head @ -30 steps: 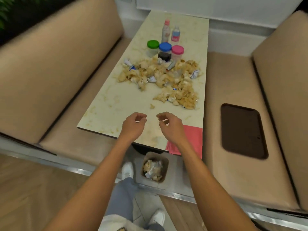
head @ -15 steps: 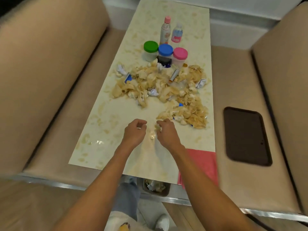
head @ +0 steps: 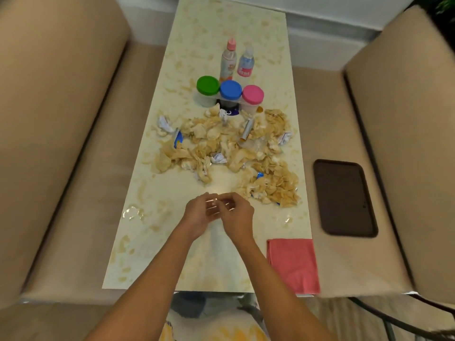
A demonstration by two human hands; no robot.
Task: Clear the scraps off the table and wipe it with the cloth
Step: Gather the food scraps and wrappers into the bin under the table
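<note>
Long table [head: 152,242] between a left seat [head: 61,168] and a right seat [head: 332,262], both tan.

Over the near middle of the table, left hand [head: 198,214] and right hand [head: 238,216] side by side, fingertips touching each other. Fingers of both curled in. Something tiny pinched there or nothing: too blurry, cannot tell. Both hands just short of the big mess.

Scraps [head: 221,148] in a wide heap across the middle of the table: crumbly tan bits with crumpled white and blue wrappers mixed in. A smaller clump [head: 273,188] just ahead and to the right of the right hand, near the right edge.

Cloth [head: 293,264], pink and flat, right at the near right corner of the table. Well apart from the heap, just right of the right arm, not touching either hand.

Behind the heap, three jars close in a row: green lid [head: 208,85], blue lid [head: 230,90], pink lid [head: 253,94]. Behind those, a tall bottle [head: 228,60] and a short bottle [head: 246,64], both upright, side by side.

On the right seat, a dark tray [head: 344,198], lying flat.
</note>
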